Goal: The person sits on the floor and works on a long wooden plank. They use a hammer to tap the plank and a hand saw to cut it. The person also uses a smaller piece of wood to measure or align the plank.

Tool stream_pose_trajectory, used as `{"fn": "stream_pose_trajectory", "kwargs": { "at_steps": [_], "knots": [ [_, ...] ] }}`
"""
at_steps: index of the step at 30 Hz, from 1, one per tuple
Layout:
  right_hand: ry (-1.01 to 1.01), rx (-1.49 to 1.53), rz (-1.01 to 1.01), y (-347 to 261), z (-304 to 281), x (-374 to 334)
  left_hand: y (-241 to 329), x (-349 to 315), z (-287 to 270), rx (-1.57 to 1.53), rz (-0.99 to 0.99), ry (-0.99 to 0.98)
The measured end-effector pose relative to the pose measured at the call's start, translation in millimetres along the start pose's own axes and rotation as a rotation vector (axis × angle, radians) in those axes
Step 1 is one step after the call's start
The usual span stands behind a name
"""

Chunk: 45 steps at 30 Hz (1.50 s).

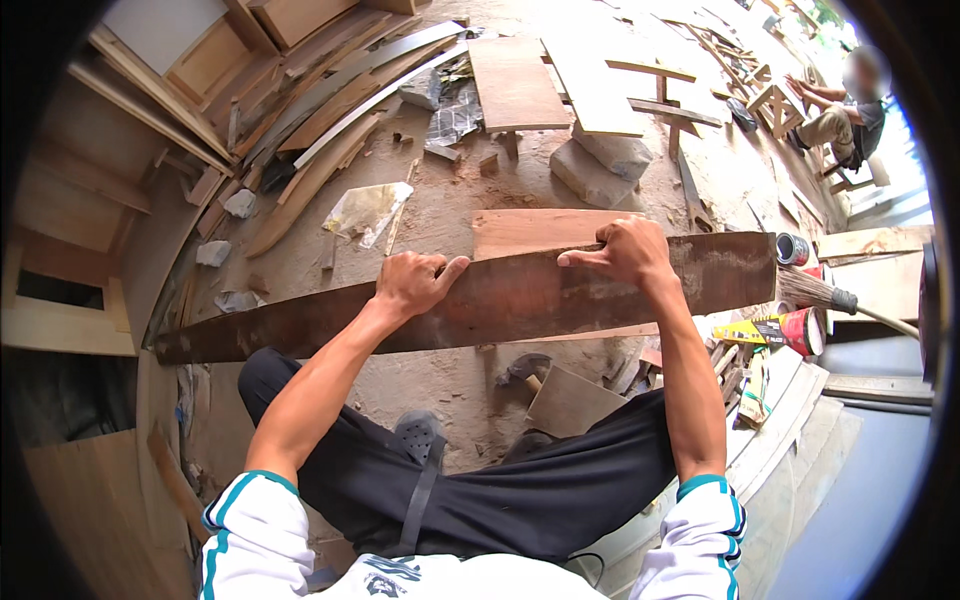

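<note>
A long dark brown board (500, 306) lies crosswise in front of me, standing on its edge above my knees. It reaches from the cabinet side at the left to the paint cans at the right. My left hand (408, 283) is closed over its upper edge near the middle, thumb lying along the edge. Further right, my right hand (632, 250) grips the same edge, its thumb pointing inward. The fingers behind the board are partly hidden. Just beyond it shows a lighter wooden board (540, 231), part of which the dark board covers.
Wooden cabinets (140, 190) line the left. Planks (340, 110) and stones (600, 165) lie ahead, near a handsaw (691, 192). At right are a brush (815, 291), a red can (802, 331) and a yellow package (750, 330). Another person (850, 125) sits far right. A hammer (523, 369) lies below the board.
</note>
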State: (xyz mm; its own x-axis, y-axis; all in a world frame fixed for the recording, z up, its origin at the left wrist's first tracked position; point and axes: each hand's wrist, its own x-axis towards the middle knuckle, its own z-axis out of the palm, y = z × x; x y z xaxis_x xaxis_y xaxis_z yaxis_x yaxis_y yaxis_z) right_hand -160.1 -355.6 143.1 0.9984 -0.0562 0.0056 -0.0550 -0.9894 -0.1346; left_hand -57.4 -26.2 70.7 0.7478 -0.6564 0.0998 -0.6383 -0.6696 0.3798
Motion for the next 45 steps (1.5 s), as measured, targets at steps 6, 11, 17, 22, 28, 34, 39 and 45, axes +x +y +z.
{"fn": "stream_pose_trajectory", "kwargs": {
  "at_steps": [6,11,17,22,28,34,39,45],
  "knots": [
    [-0.013,0.056,0.144,39.5,-3.5,1.7,23.7,31.0,5.9,-0.02,0.062,-0.033],
    [0.243,0.559,0.085,71.0,5.2,-17.8,36.2,37.9,22.3,0.033,0.045,-0.086],
    [0.674,0.165,0.215,112.9,-7.3,-57.2,32.1,33.7,29.8,0.022,-0.023,-0.13],
    [0.666,0.012,0.31,146.2,1.9,-83.4,39.0,38.2,34.6,-0.016,-0.077,-0.172],
    [0.511,0.076,0.251,128.0,14.2,-72.4,40.4,18.0,33.7,0.035,0.043,0.239],
    [0.395,0.136,0.168,105.4,16.8,-62.8,4.6,-4.9,-20.2,-0.228,-0.329,0.448],
    [0.29,0.045,-0.019,78.0,11.0,-56.9,-68.3,-28.4,-51.6,-0.002,-0.527,0.216],
    [0.114,-0.065,-0.138,45.8,31.6,-38.4,-130.0,-30.9,-47.1,0.269,0.328,-0.089]
  ]
}}
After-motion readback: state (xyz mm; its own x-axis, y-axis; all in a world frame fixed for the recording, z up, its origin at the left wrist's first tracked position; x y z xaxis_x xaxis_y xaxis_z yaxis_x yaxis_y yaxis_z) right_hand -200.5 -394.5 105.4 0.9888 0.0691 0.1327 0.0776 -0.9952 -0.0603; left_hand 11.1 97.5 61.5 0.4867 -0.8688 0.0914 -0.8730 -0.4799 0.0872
